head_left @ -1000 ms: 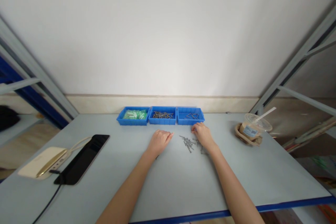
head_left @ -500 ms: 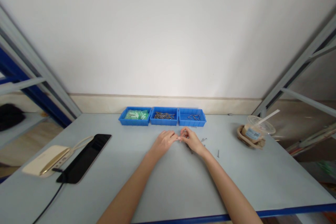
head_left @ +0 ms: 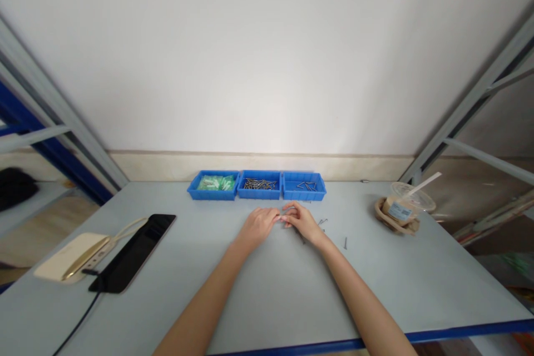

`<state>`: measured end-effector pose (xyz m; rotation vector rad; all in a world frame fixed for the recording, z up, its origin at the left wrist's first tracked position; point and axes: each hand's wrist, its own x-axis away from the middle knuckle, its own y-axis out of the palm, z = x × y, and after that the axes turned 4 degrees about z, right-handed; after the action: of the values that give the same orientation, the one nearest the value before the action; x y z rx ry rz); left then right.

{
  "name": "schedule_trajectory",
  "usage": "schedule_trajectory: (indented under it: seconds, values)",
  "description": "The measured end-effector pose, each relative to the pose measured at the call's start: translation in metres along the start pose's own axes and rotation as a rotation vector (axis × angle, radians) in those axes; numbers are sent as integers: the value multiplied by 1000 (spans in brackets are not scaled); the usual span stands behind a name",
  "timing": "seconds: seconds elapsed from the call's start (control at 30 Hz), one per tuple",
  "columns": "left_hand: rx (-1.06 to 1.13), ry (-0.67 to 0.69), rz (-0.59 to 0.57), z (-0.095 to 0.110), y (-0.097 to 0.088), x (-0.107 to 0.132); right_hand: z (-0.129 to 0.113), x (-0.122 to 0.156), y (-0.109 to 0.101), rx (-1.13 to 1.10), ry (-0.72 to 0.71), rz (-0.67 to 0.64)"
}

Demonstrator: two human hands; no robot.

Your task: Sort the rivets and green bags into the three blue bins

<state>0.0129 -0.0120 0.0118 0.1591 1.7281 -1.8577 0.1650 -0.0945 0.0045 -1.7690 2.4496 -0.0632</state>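
My left hand (head_left: pixel 258 226) and my right hand (head_left: pixel 303 221) meet fingertip to fingertip above the grey table, just in front of the blue bins. Both are closed in a pinch; whatever sits between the fingertips is too small and covered to make out. Partly under my right hand lies a dark screw (head_left: pixel 303 240). To the right of it are a few thin screws (head_left: pixel 322 223), and farther right a single screw (head_left: pixel 345 242). The middle bin (head_left: pixel 259 194) holds a heap of metal screws, the right bin (head_left: pixel 304 196) several long thin ones.
The left bin (head_left: pixel 212 195) contains green-and-white plastic packets. A black tablet (head_left: pixel 136 250) and a cream hub (head_left: pixel 70 256) with cables lie on the left. At right, a drink cup (head_left: pixel 403 208) stands in a cardboard holder (head_left: pixel 394 225). A wall closes the table's back.
The view has shifted very slightly. My fingertips have moved a little closer together, while the bins and loose screws have stayed in place.
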Motion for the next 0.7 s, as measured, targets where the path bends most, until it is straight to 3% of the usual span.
schedule_trajectory:
  seconds: [0.2, 0.47, 0.7]
  values:
    - [-24, -66, -17, 1, 0, 0, -10, 5, -4, 255, -117, 38]
    - [1, -50, -20, -1, 1, 0, -11, 4, -5, 197, -50, 13]
    - [-26, -33, -31, 2, -1, -1, -20, 11, -6, 497, -252, 68]
